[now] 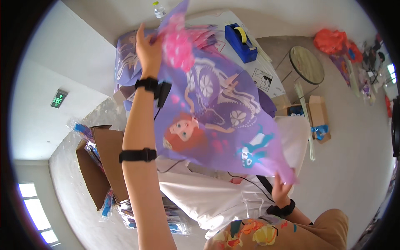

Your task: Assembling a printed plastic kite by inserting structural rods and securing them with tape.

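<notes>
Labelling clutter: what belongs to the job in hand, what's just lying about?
Job in hand:
purple printed sheet, pinched in right hand, left hand at its edge
probably blue tape dispenser

Apparently lying about:
round stool
red bag
yellow-capped bottle

1. Your purple printed sheet (221, 112) looks thin and smooth with a soft sheen; you cannot tell film from fine cloth.
2. Your blue tape dispenser (241, 48) looks like hard, smooth, slightly glossy plastic.
3. The bottle (159, 11) near your work looks like clear, shiny plastic.
4. The open carton (111, 162) to your left is matt brown cardboard.
5. You have glossy, crinkled clear plastic on the packets (177, 218) below it.
6. The red bag (329, 41) looks like thin, creased plastic.
7. Your white trousers (196, 189) are soft, matt, wrinkled cloth.
8. Your black forearm strap (138, 155) looks like matt fabric.
</notes>
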A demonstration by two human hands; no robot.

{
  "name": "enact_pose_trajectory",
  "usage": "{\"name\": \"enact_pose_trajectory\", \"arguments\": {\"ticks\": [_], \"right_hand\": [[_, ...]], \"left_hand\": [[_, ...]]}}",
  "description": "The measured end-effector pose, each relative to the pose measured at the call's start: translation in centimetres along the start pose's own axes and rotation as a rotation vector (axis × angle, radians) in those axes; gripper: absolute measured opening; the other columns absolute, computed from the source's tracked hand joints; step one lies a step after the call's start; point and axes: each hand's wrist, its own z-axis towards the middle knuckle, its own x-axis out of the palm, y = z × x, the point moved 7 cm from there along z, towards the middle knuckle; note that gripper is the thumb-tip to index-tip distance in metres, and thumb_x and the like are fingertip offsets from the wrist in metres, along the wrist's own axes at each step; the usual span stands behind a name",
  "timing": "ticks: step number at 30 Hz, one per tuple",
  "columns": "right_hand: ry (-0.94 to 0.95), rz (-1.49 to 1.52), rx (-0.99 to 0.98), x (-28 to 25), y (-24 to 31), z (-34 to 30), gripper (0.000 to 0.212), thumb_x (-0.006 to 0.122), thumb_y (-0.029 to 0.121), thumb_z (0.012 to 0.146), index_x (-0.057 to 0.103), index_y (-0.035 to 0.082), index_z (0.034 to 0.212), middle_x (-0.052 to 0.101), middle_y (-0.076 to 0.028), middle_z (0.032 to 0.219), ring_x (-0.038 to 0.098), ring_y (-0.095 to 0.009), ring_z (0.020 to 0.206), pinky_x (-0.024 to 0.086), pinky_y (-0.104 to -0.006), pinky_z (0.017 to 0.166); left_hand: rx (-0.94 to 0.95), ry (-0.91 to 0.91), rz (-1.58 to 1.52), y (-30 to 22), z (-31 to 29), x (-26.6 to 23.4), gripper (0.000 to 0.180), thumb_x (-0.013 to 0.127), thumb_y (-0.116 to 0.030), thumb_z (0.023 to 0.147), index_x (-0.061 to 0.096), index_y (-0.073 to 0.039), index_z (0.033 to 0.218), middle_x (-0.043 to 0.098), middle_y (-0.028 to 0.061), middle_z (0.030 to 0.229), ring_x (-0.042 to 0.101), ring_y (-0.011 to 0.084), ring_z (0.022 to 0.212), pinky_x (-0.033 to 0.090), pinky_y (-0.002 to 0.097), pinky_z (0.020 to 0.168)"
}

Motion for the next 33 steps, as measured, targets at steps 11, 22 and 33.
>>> {"name": "enact_pose_trajectory", "arguments": {"ticks": [11, 22, 33], "right_hand": [[0.550, -0.218, 0.071, 7.4, 0.4, -0.4, 0.026, 0.060, -0.011, 0.081, 0.044, 0.000, 0.099, 0.051, -0.012, 0.095, 0.064, -0.020, 0.081, 0.053, -0.0288, 0.071], [0.589, -0.812, 0.094, -2.0, -6.3, 2.7, 0.047, 0.062, -0.006, 0.074, 0.046, -0.002, 0.119, 0.054, -0.015, 0.111, 0.056, -0.028, 0.106, 0.046, -0.0356, 0.092], [1.334, -0.846, -0.283, 20.0, -14.4, -0.2, 0.036, 0.061, 0.013, 0.081, 0.060, 0.011, 0.117, 0.063, -0.012, 0.112, 0.058, -0.032, 0.109, 0.046, -0.0456, 0.088]], "left_hand": [[0.672, 0.023, 0.449, -9.3, -10.6, 3.0, 0.067, 0.067, -0.013, 0.082, 0.037, 0.001, 0.140, 0.043, 0.0218, 0.139, 0.042, 0.0384, 0.129, 0.035, 0.0491, 0.107], [-0.143, 0.552, 0.456, 5.3, -24.3, 1.2, 0.049, 0.070, -0.022, 0.079, 0.057, -0.008, 0.124, 0.058, 0.0171, 0.121, 0.052, 0.0363, 0.114, 0.042, 0.0441, 0.094], [-0.154, 0.506, 0.050, 11.0, -28.0, 2.7, 0.041, 0.075, -0.028, 0.081, 0.063, -0.010, 0.116, 0.067, 0.0022, 0.091, 0.063, 0.0155, 0.082, 0.051, 0.0315, 0.072]]}}
